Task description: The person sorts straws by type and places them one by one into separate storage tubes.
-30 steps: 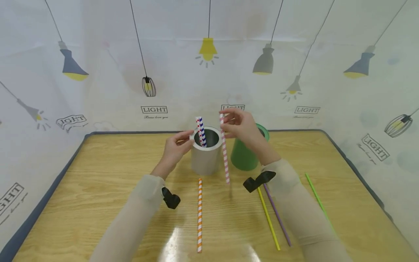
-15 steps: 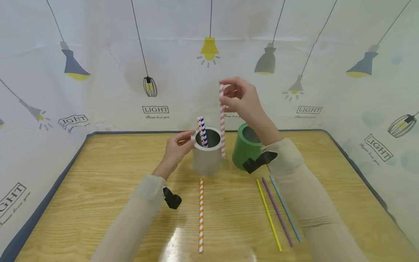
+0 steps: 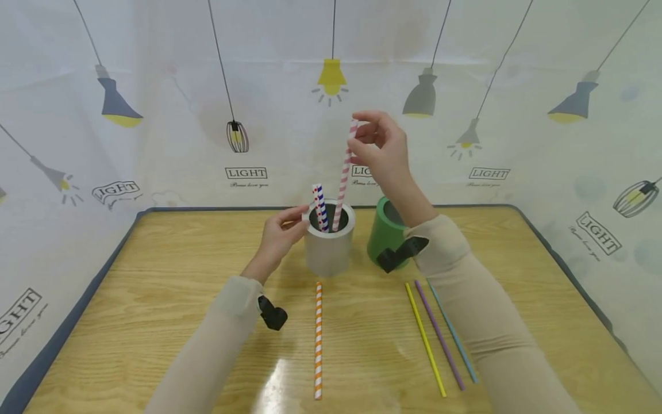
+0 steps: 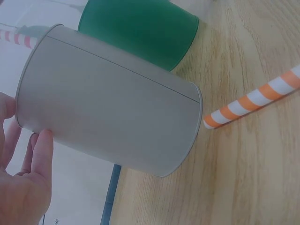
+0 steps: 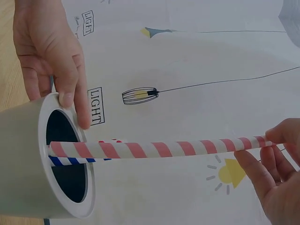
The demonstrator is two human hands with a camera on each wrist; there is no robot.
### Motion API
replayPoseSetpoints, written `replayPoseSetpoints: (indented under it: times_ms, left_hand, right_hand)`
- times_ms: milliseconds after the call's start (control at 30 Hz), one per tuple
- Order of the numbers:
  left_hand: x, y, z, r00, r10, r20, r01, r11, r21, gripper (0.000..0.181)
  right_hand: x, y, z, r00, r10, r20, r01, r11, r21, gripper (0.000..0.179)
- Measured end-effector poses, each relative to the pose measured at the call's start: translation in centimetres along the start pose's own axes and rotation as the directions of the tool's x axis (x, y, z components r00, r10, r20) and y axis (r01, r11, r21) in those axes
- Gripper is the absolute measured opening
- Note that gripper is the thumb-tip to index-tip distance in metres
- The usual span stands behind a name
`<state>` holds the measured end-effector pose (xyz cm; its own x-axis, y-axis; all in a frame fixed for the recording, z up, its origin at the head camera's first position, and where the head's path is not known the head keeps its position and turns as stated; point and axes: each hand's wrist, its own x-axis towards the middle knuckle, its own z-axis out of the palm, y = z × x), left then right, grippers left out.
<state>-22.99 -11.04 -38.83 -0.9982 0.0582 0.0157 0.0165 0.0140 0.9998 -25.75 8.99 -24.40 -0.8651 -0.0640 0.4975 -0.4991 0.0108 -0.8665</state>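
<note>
My right hand (image 3: 385, 146) pinches a pink-and-white striped paper straw (image 3: 343, 178) near its top end. Tilted slightly, the straw has its lower end at the mouth of a light grey cup (image 3: 327, 253). Inside that cup stand a red-dotted straw (image 3: 317, 201) and a blue-striped straw (image 3: 323, 210), leaning left. My left hand (image 3: 279, 238) holds the grey cup at its upper left side, thumb at the rim; its fingertips touch the wall in the left wrist view. Behind my right wrist, partly hidden, is a green cup (image 3: 384, 236).
An orange-striped straw (image 3: 318, 339) lies in front of the grey cup. Yellow (image 3: 426, 342), purple (image 3: 439, 336) and blue straws (image 3: 455, 336) lie side by side to the right, the blue partly under my forearm. A lamp-printed sheet (image 3: 181, 115) backs the wooden table (image 3: 155, 299).
My right hand has risen with the pink-striped straw, and the straw's lower end has gone from beside the grey cup to its mouth. My left hand stays on the cup.
</note>
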Motion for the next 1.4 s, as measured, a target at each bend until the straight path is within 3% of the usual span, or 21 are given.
replayPoseSetpoints:
  times_ms: [167, 400, 667, 900, 1167, 1400]
  left_hand:
    - [0.0, 0.0, 0.0, 1.0, 0.006, -0.004, -0.006, 1.0, -0.006, 0.037]
    - [0.1, -0.1, 0.0, 1.0, 0.02, -0.008, -0.02, 0.999, -0.03, 0.037]
    - [0.1, -0.1, 0.0, 1.0, 0.014, -0.011, -0.015, 0.999, -0.044, 0.038]
    - [0.1, 0.0, 0.0, 1.0, -0.001, -0.006, 0.001, 0.999, -0.053, 0.037]
    - [-0.1, 0.0, -0.1, 0.999, 0.04, 0.021, -0.039, 0.998, -0.054, 0.037]
    - [-0.1, 0.0, -0.1, 0.999, 0.036, 0.019, -0.034, 0.997, -0.065, 0.036]
  right_hand:
    - [-0.1, 1.6, 0.2, 0.999, 0.045, 0.002, -0.045, 0.999, -0.01, 0.034]
    - [-0.7, 4.2, 0.5, 0.992, 0.11, 0.06, -0.102, 0.987, -0.121, 0.035]
    - [-1.5, 7.0, 1.1, 0.969, 0.181, 0.17, -0.144, 0.967, -0.209, 0.035]
    - [-1.9, 8.5, 1.7, 0.951, 0.241, 0.193, -0.185, 0.945, -0.27, 0.036]
    - [-2.3, 9.8, 2.1, 0.95, 0.238, 0.205, -0.164, 0.932, -0.324, 0.033]
    - [-2.4, 10.2, 2.3, 0.948, 0.233, 0.215, -0.138, 0.914, -0.383, 0.033]
